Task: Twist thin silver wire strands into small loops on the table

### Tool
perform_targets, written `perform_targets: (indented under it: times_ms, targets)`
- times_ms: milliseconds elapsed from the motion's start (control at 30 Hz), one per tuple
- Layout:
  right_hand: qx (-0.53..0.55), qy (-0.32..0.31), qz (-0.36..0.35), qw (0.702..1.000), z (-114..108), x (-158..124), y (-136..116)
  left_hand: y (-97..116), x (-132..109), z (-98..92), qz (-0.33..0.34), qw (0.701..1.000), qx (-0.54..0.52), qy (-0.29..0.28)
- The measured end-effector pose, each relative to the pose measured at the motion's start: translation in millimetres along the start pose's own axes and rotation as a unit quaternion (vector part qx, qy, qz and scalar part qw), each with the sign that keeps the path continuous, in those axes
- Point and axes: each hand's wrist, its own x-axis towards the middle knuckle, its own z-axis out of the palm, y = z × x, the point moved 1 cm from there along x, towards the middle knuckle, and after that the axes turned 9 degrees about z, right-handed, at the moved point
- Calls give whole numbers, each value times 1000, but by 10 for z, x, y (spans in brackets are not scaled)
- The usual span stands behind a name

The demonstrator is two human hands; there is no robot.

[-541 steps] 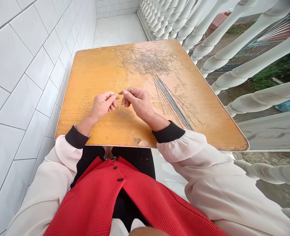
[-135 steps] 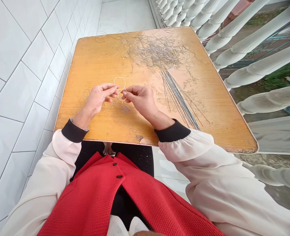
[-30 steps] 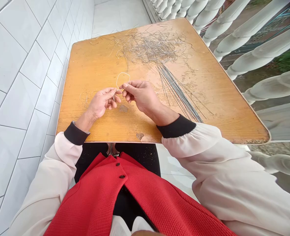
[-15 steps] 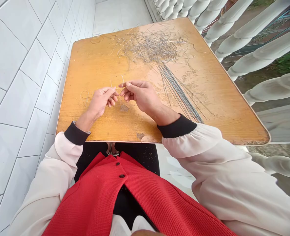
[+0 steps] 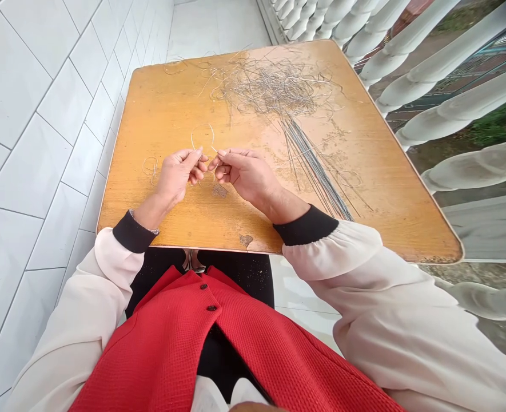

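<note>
A thin pale strand [image 5: 212,133] curves up in a loop between my hands, over the near part of the wooden table [image 5: 158,114]. My left hand [image 5: 183,171] pinches it between thumb and forefinger on the left side. On the right side my right hand [image 5: 239,171] is closed on the same strand, thumb against the fingers. The fingertips of both hands are close to each other. Short lengths of the strand show below the fingers. A small loose coil of thin strand [image 5: 150,167] lies on the table just left of my left hand.
A tangled heap of thin wire-like strands [image 5: 278,86] lies at the table's far side. A bundle of straight grey rods [image 5: 319,166] stretches from it towards my right forearm. White tiled wall [image 5: 55,120] stands left, a white balustrade [image 5: 441,74] right.
My right hand has shifted slightly down and right, so the fingertips are a little further apart. The strand now forms a fuller loop above them. The whole view has shifted slightly.
</note>
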Motion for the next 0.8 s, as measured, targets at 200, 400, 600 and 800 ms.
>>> perform_targets:
  times_ms: [200,400,600,800]
  targets:
    - [-19,-10,5,1000,-23,32,17,27,-34,30,16,1000,16,10]
    - [-63,29,-44,997,13,-3,27,-2,-49,39,26,999,39,0]
    - [-84,39,-55,994,3,6,44,-4,-34,-8,14,999,14,-30]
    - [-79,25,-39,996,-15,7,30,79,-36,-76,-20,997,-16,-75]
